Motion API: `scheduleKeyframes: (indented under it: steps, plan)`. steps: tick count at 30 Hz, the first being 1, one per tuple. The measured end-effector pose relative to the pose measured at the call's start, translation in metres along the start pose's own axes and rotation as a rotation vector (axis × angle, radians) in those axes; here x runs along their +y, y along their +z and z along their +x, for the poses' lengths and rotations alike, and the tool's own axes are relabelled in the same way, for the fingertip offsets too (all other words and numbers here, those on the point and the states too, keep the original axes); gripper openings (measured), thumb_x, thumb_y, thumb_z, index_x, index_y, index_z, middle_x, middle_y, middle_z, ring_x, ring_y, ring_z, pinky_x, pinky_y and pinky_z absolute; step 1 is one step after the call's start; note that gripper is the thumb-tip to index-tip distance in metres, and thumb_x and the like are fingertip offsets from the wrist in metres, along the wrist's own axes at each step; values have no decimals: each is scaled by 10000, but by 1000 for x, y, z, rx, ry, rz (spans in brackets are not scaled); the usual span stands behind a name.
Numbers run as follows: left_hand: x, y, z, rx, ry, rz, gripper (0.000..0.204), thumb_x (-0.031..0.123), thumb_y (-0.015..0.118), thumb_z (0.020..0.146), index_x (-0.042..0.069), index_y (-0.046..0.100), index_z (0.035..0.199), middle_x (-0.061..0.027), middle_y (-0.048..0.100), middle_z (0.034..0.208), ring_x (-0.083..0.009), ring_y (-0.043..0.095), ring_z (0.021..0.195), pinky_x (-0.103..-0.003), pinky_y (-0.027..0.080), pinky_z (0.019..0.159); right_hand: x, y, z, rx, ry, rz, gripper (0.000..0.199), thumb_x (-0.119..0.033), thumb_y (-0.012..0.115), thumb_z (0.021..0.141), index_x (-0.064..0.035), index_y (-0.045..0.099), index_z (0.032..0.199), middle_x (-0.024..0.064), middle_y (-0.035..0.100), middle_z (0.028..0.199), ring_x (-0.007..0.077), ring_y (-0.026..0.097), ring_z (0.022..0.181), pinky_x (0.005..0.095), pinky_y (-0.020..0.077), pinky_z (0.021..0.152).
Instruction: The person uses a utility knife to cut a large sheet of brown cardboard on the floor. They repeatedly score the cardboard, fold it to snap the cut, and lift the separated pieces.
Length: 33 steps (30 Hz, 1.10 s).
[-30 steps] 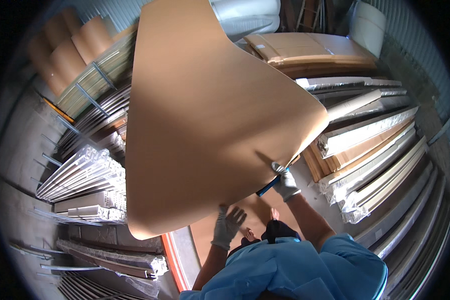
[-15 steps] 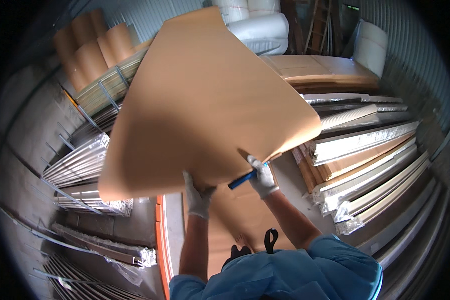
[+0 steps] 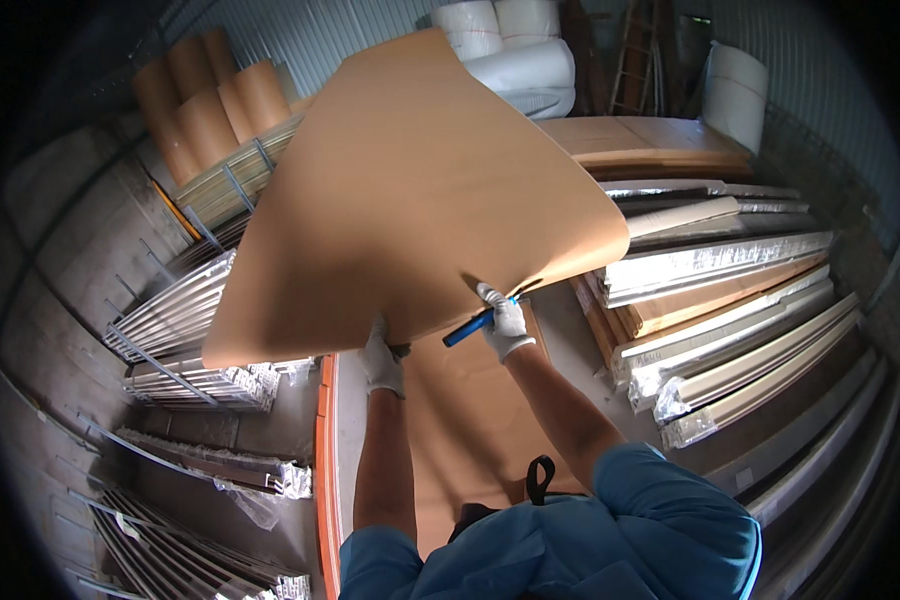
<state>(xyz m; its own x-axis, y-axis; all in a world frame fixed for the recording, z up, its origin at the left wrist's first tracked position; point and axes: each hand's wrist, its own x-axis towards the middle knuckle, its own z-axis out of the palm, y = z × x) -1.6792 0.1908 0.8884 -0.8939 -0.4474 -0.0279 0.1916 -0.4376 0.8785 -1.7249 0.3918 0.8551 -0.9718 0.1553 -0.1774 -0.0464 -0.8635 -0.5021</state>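
Observation:
A large sheet of brown kraft paper (image 3: pixel 420 190) rises in front of me, its far end reaching high and its right corner curling. My left hand (image 3: pixel 382 362), in a pale work glove, is closed on the near edge, its thumb over the front and its fingers hidden behind. My right hand (image 3: pixel 505 318), also gloved, grips the same edge further right. Across that palm lies a slim blue utility knife (image 3: pixel 467 328), its handle pointing left; its blade cannot be made out. More brown paper (image 3: pixel 470 410) lies flat below my hands.
Wrapped long profiles (image 3: pixel 720 265) are stacked at the right. Racked metal lengths (image 3: pixel 175 300) stand at the left, beside an orange rail (image 3: pixel 326 460). Brown paper rolls (image 3: pixel 210 120), white foam rolls (image 3: pixel 520 70), flat cardboard (image 3: pixel 650 140) and a ladder (image 3: pixel 634 60) are at the back.
Both hands sit a little higher in the picture, the right one also further left, still holding the edge. The sheet's near edge has risen with them; the whole view has shifted slightly.

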Motion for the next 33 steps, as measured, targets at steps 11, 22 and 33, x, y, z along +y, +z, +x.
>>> scheduleKeyframes:
  steps: [11, 22, 33]
  plan:
    - [6, -157, -205, -23, -95, 44, 380, 268, 664, 904, 23, 576, 1181, -96, 661, 975, -181, 645, 656, -279, 510, 435, 51, -97, -234, 69, -3, -52, 313, -174, 749, 826, -23, 608, 1061, 40, 630, 846, 155, 590, 716, 326, 502, 607]
    - [-12, -196, -450, -24, -33, 17, 255, 146, 673, 880, 70, 593, 1110, -68, 650, 898, -182, 652, 661, -286, 519, 406, -56, -268, -401, 381, 90, -298, 244, -371, 741, 821, -157, 624, 826, -13, 546, 659, 137, 481, 505, 284, 393, 449]
    - [42, -310, -648, 26, -164, -92, 182, 163, 646, 900, 28, 620, 1019, -105, 660, 814, -200, 616, 544, -283, 459, 409, -79, -292, -657, 292, -40, -396, 202, -210, 753, 814, -136, 582, 737, -22, 478, 561, 113, 433, 451, 272, 390, 436]
